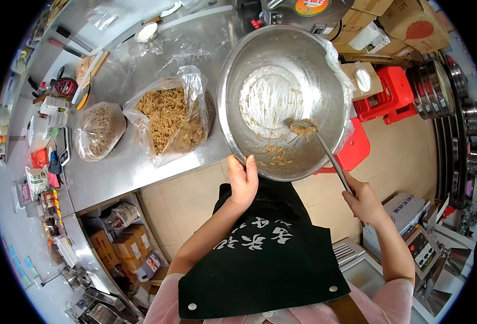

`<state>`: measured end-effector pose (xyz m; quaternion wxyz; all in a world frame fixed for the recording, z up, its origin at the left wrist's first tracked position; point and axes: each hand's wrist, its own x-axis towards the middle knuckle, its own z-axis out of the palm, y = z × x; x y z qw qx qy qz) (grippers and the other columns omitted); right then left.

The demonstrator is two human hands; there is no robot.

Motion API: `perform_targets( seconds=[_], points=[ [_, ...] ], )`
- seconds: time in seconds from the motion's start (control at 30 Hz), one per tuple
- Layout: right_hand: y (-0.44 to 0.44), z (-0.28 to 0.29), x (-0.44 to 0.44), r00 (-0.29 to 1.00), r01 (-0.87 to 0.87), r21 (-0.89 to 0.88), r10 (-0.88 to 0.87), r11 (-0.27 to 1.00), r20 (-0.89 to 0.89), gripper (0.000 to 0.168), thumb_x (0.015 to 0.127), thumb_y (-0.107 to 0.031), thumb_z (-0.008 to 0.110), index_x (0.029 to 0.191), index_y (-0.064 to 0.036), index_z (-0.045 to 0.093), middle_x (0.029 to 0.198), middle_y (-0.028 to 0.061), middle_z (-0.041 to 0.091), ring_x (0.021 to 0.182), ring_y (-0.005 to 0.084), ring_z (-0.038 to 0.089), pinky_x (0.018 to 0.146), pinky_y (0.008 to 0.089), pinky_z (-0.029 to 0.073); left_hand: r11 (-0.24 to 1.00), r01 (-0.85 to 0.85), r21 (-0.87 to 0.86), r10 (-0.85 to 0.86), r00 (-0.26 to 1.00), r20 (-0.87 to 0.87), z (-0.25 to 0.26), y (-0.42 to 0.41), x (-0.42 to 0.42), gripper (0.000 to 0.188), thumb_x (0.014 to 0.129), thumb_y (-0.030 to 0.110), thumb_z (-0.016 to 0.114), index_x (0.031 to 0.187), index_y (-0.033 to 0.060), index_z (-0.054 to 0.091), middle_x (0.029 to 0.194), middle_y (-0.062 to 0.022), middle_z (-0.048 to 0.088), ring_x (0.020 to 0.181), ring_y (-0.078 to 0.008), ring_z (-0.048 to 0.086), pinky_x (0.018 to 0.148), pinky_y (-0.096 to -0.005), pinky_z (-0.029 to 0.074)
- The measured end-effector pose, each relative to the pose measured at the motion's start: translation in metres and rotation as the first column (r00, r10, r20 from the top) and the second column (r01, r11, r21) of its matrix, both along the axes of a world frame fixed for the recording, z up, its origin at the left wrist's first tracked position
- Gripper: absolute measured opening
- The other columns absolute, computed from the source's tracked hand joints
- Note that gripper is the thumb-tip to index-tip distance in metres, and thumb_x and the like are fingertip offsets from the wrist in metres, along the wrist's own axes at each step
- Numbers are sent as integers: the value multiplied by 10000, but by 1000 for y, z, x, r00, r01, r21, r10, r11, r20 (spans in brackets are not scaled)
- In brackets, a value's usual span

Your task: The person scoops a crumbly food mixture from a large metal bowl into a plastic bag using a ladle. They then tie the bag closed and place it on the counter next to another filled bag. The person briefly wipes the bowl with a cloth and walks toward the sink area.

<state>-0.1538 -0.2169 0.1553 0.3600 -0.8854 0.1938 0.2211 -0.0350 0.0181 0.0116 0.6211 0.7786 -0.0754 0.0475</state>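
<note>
My left hand [243,180] grips the near rim of a large stainless steel basin [232,139], thumb up along the edge. In my right hand [363,198] is the handle of a long metal spoon [331,153]. Its bowl rests inside the basin with a small clump of brown shredded food [303,127] on it. More shreds cling to the basin's near wall, and the bottom is smeared with residue. Left of the basin stands an opened clear plastic bag [141,135] filled with the brown shreds [163,115]. Beside it lies a gathered, full plastic bag [100,131].
Both bags sit on a stainless steel table [113,172]. A small bowl of white stuff [146,32] stands at the back, and a digital scale [64,146] at the left. Red plastic stools [392,91] and cardboard boxes [408,24] are to the right. Below the table are shelved boxes [131,247].
</note>
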Motion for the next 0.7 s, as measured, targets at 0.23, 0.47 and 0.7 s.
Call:
perform_targets(
  seconds=[0.23,0.47,0.7],
  points=[
    [30,2,7,863,493,368,-389,789,-322,502,862,-66,471,1348,-41,343,555,15,450,375,106,438,335,237,407,999,33,-24,-36,992,-125,-4,4,-6,189,885,119,533,865,-9,396,674,-66,501,588,-136,472,559,-288,416],
    [76,25,17,699,705,486,-389,516,-600,427,879,-93,466,1300,-55,406,560,24,470,376,109,451,340,232,379,998,26,-54,-27,999,-23,-3,1,-10,186,882,111,538,885,-11,399,705,-67,508,614,-134,478,582,-283,420],
    [88,51,40,784,621,687,-291,377,-549,416,891,-101,445,1301,-51,401,551,6,421,376,96,419,336,213,324,998,48,-46,-51,998,-49,-3,1,-13,194,884,117,537,887,-14,394,700,-81,498,610,-162,480,577,-297,418]
  ],
)
